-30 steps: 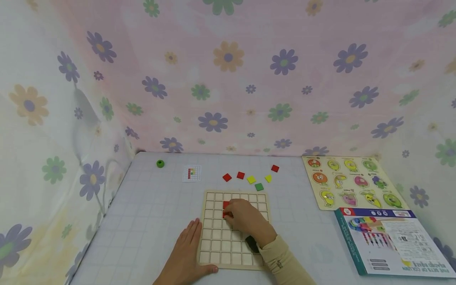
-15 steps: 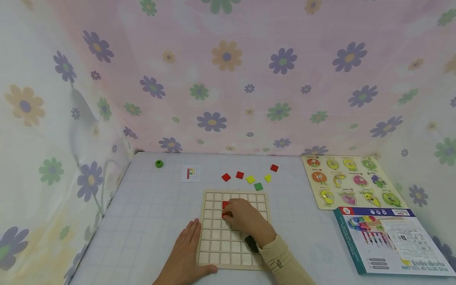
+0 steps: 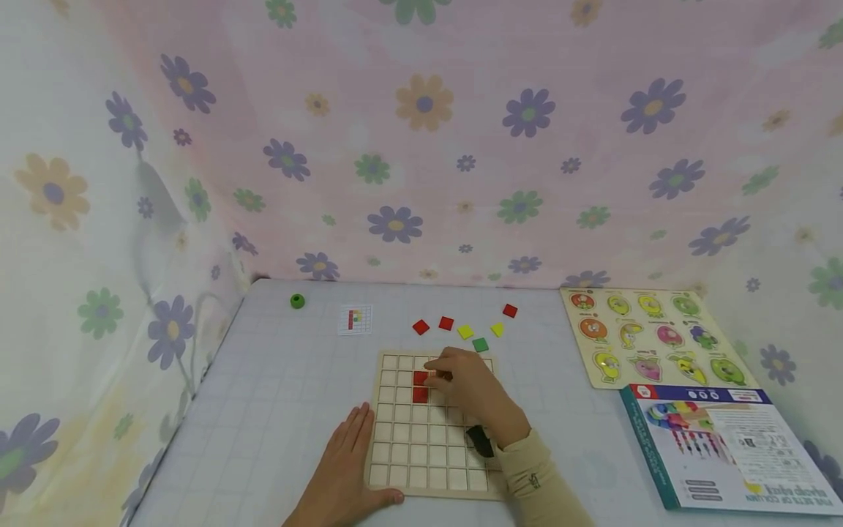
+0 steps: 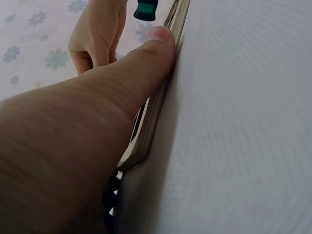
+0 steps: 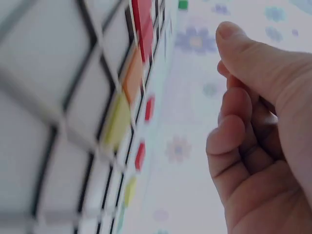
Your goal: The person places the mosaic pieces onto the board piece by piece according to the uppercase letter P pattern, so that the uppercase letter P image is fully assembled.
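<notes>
My left hand [image 3: 349,468] rests flat along the left side of a wooden grid board [image 3: 400,435], its fingers straight. In the left wrist view its thumb [image 4: 146,56] presses on the board's front edge. Two red square tiles [image 3: 420,395] sit one behind the other in the grid. Just right of them, my right hand [image 3: 477,391] hovers over the board with loosely bent fingers and nothing between them. An orange tile [image 5: 132,75] and a yellow tile [image 5: 116,122], mostly hidden by this hand in the head view, lie in cells beside the red.
Behind the board lie loose red, yellow and green tiles [image 3: 465,332]. A pattern card [image 3: 356,320] and a green bead [image 3: 298,301] are at the back left. On the right are a fruit puzzle board [image 3: 642,366] and a toy box [image 3: 731,446]. Flowered cloth walls enclose the table.
My right hand has come off the nearer red tile and shifted back and to the right, uncovering both red tiles. The left hand stays where it was.
</notes>
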`<move>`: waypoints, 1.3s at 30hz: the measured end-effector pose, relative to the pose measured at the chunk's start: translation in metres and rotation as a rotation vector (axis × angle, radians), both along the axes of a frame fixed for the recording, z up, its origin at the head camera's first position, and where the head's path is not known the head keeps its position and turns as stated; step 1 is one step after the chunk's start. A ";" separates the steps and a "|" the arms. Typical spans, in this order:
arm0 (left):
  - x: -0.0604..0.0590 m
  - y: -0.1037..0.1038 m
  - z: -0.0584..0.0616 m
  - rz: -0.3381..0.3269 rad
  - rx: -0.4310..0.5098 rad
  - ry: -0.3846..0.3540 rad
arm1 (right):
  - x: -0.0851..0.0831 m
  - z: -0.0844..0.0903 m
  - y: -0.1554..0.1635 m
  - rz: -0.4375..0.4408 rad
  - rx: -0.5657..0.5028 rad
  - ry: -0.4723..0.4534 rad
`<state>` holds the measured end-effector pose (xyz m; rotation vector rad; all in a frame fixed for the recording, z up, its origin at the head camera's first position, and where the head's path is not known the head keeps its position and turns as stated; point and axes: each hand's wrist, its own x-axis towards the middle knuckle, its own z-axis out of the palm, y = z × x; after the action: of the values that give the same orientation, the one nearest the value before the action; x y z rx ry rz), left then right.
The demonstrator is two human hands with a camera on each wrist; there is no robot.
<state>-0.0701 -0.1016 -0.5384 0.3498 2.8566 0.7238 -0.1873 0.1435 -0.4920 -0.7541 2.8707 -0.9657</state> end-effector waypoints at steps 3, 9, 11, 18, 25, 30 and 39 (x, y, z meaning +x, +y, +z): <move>0.000 0.001 0.000 -0.001 -0.006 0.011 | -0.005 0.004 0.014 -0.060 -0.030 -0.014; -0.001 0.001 0.000 0.004 -0.003 -0.003 | -0.014 0.006 0.044 -0.165 -0.075 -0.027; -0.001 0.001 0.000 0.004 0.000 -0.007 | -0.017 0.005 0.053 -0.187 -0.075 -0.014; -0.002 0.000 -0.002 -0.001 0.008 -0.008 | -0.025 -0.003 0.085 -0.275 -0.130 0.052; -0.001 0.000 -0.003 -0.003 0.015 -0.021 | -0.029 -0.017 0.114 -0.407 -0.210 0.091; -0.001 0.001 -0.001 -0.002 0.019 -0.037 | -0.032 -0.028 0.127 -0.488 -0.212 0.093; -0.002 0.001 -0.001 -0.001 0.018 -0.048 | -0.036 -0.041 0.137 -0.563 -0.239 0.113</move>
<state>-0.0724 -0.1008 -0.5397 0.3316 2.8061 0.7483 -0.2235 0.2802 -0.5335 0.0211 3.1703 -1.3714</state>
